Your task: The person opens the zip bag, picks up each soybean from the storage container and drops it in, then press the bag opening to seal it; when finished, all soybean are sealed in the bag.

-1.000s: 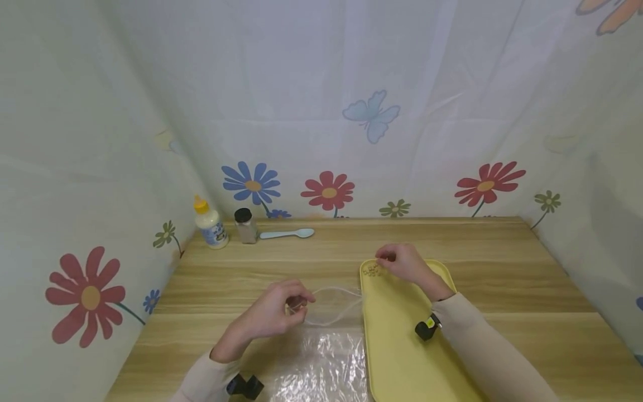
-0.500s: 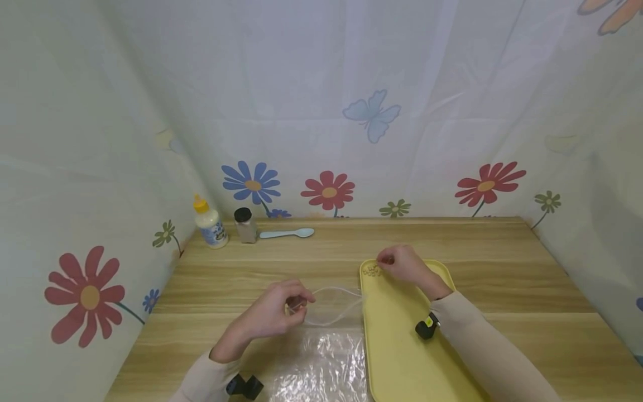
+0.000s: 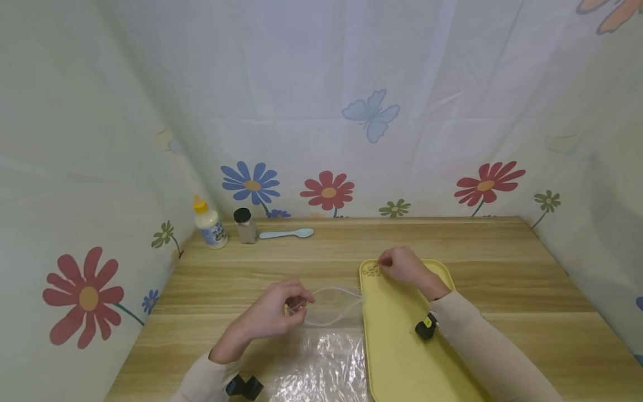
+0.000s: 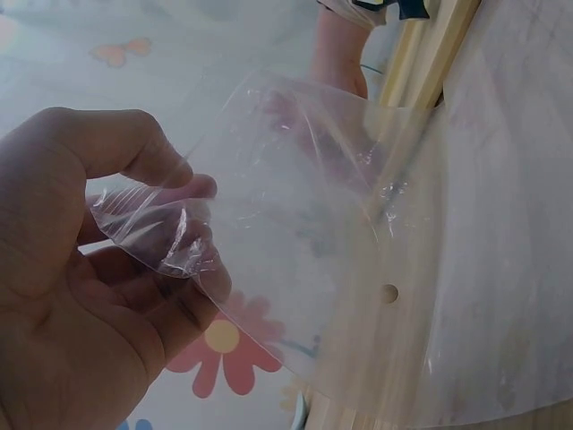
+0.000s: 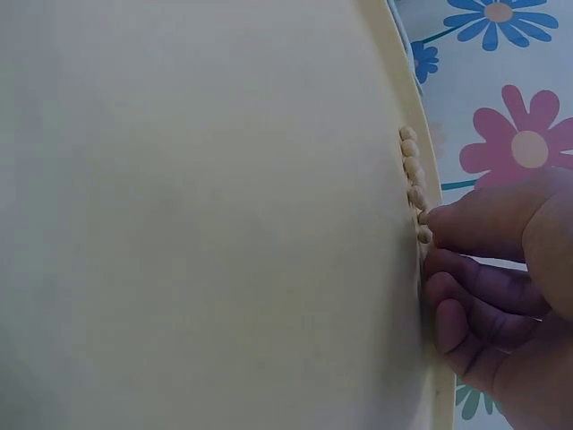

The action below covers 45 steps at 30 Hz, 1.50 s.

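Note:
My left hand (image 3: pixel 275 312) holds the mouth of a clear plastic bag (image 3: pixel 331 357) above the table. In the left wrist view the bag's crumpled edge (image 4: pixel 161 235) lies between thumb and fingers, and a small round hole shows in the film. My right hand (image 3: pixel 406 264) is at the far left corner of a yellow tray (image 3: pixel 402 340). Small round beige pieces (image 3: pixel 370 271), bean-like, lie grouped there. In the right wrist view several line the rim, and thumb and curled forefinger pinch one beige piece (image 5: pixel 424 236) at the row's end.
At the back left stand a glue-like bottle (image 3: pixel 213 230) with a yellow cap and a jar (image 3: pixel 245 228) with a black lid. A pale blue spoon (image 3: pixel 286 233) lies beside them. A flowered curtain (image 3: pixel 321 100) surrounds the wooden table (image 3: pixel 522 279).
My right hand has lowered slightly at the tray corner, its fingertips shifting a little to the right beside the beige pieces. My left hand and the bag have stayed put.

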{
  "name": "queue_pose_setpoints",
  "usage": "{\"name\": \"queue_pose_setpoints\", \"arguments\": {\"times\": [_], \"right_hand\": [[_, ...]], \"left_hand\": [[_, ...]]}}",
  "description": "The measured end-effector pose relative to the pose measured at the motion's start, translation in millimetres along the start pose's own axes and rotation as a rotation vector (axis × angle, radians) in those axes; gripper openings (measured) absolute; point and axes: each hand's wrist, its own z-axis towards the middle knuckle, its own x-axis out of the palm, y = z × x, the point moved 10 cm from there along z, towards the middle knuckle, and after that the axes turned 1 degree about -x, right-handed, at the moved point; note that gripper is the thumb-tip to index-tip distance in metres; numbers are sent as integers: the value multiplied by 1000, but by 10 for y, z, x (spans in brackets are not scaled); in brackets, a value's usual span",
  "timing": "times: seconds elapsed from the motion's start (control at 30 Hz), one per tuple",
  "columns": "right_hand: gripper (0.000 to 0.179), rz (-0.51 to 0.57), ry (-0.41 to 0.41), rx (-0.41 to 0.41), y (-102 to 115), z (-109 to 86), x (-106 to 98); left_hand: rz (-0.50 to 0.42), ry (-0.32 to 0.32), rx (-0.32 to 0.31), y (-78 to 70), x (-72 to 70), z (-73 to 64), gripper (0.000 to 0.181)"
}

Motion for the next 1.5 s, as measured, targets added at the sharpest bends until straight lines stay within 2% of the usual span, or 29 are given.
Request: {"name": "queue_pose_setpoints", "arguments": {"times": [0.1, 0.73, 1.23, 1.5], "right_hand": [[11, -6, 16, 29, -26, -2, 24], [11, -56, 32, 61, -55, -10, 41], [8, 19, -34, 66, 35, -101, -98], [5, 79, -74, 38, 179, -162, -209]], "left_hand": [[-3, 1, -2, -1, -1, -6, 24], [10, 2, 3, -20, -20, 0, 25], [16, 1, -4, -22, -27, 5, 24], [12, -7, -7, 0, -31, -6, 25]]}}
